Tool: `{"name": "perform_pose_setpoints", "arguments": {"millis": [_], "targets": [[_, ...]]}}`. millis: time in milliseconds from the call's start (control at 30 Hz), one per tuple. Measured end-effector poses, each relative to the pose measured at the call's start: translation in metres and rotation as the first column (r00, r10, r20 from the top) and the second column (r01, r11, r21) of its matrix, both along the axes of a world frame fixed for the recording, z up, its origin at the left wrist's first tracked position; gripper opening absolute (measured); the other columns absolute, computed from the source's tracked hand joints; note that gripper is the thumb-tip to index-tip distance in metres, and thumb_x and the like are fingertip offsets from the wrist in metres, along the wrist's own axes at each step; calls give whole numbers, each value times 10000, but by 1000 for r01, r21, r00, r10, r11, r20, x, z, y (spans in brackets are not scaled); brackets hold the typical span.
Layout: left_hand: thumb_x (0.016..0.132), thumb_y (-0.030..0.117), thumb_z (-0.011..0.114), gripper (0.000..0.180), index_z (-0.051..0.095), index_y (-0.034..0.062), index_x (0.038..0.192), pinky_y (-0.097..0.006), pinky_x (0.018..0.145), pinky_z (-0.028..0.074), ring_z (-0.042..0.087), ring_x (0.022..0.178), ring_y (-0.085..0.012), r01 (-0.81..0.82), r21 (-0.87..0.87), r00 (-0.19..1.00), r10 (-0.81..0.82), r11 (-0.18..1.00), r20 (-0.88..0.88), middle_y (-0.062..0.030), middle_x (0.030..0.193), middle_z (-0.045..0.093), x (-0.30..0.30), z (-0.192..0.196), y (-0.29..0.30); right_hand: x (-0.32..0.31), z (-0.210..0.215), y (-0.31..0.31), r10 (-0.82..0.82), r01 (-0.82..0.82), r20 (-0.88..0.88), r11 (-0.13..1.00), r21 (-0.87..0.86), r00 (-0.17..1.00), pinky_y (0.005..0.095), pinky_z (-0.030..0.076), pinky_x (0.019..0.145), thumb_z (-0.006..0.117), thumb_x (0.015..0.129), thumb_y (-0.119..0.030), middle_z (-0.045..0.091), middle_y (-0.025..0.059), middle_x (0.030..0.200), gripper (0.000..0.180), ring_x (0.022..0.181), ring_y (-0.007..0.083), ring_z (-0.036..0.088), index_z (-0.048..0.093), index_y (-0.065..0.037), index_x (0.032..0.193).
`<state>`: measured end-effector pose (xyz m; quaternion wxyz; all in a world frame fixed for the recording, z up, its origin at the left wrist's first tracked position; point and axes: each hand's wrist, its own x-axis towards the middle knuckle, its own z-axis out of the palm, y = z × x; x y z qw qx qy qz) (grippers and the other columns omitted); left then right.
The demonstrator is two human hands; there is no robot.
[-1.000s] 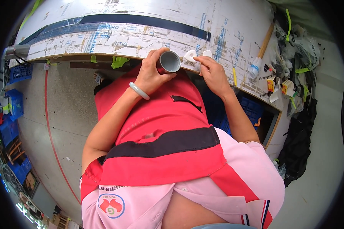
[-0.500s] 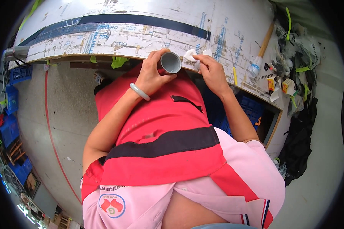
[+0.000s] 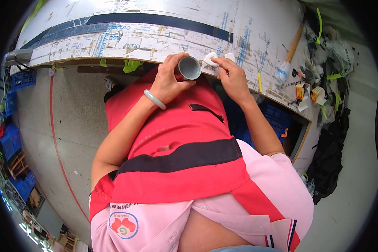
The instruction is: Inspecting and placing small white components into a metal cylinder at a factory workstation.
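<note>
In my left hand (image 3: 170,80) is a round cup (image 3: 190,68), gripped around its side at the table's front edge. Its open mouth faces up toward me and shows a smooth grey inside; the outer wall looks dark where it shows. My right hand (image 3: 233,80) is closed in a pinch on a small flat white piece (image 3: 210,59) with rounded corners, which looks like tailor's chalk. A second white piece (image 3: 229,56) lies on the table just beyond the right fingers. The right fingertips are partly hidden by the hand.
The worn white table (image 3: 168,46) carries a long dark strip (image 3: 155,21). To the right are a yellow pen-like stick (image 3: 259,82), a wooden-handled brush or tool (image 3: 294,44), small yellow boxes (image 3: 300,91) and plastic bags (image 3: 338,54). A blue crate (image 3: 275,119) sits under the table.
Almost nothing differs. The cup and both hands stay in place with the same grips; the whole view has shifted very slightly.
</note>
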<state>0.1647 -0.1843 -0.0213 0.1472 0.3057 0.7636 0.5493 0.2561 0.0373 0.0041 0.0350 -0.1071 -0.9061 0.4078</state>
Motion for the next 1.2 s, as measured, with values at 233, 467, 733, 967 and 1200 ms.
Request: {"name": "perform_pose_setpoints", "arguments": {"millis": [233, 467, 733, 967, 1200], "targets": [[674, 137, 865, 738, 553, 66, 1340, -409, 1024, 456, 574, 1170, -350, 49, -77, 992, -58, 996, -114, -152, 1273, 588, 3, 2, 1, 3, 28, -24, 328, -329, -68, 944, -12, 942, 326, 563, 787, 524, 901, 50, 660, 125, 1258, 380, 931, 258, 693, 688, -54, 1228], [687, 153, 822, 695, 548, 87, 1323, -437, 1001, 431, 559, 1145, -373, 87, -68, 993, -92, 994, -75, -154, 1236, 578, 9, 2, 2, 4, 16, -32, 443, -453, 138, 890, 48, 886, 416, 553, 888, 514, 877, 45, 607, 130, 1318, 395, 1084, 371, 652, 672, -50, 1226], [673, 128, 873, 737, 559, 55, 1335, -381, 1018, 465, 593, 1167, -308, 45, -49, 999, -44, 998, 22, -142, 1237, 601, 1, 6, -2, -2, 26, -9, 150, -60, 144, 868, -492, 978, 220, 511, 696, 445, 918, 27, 633, 96, 1277, 402, 762, 83, 622, 685, -6, 1239], [681, 135, 876, 695, 560, 34, 1292, -392, 1016, 464, 587, 1145, -341, -112, 83, 993, 110, 990, 35, -170, 1197, 598, -10, 10, -13, -12, 10, 3, 53, -13, 132, 957, -288, 990, 263, 544, 699, 443, 907, 13, 661, 131, 1267, 399, 732, 127, 649, 693, 8, 1218], [682, 141, 877, 704, 555, 32, 1298, -387, 1025, 460, 582, 1157, -338, -101, 73, 995, 100, 992, 21, -168, 1211, 596, -9, 6, -14, -10, 5, 0, 39, -12, 104, 968, -252, 994, 267, 550, 712, 449, 913, 17, 674, 150, 1238, 379, 712, 145, 655, 697, 15, 1200]]}}
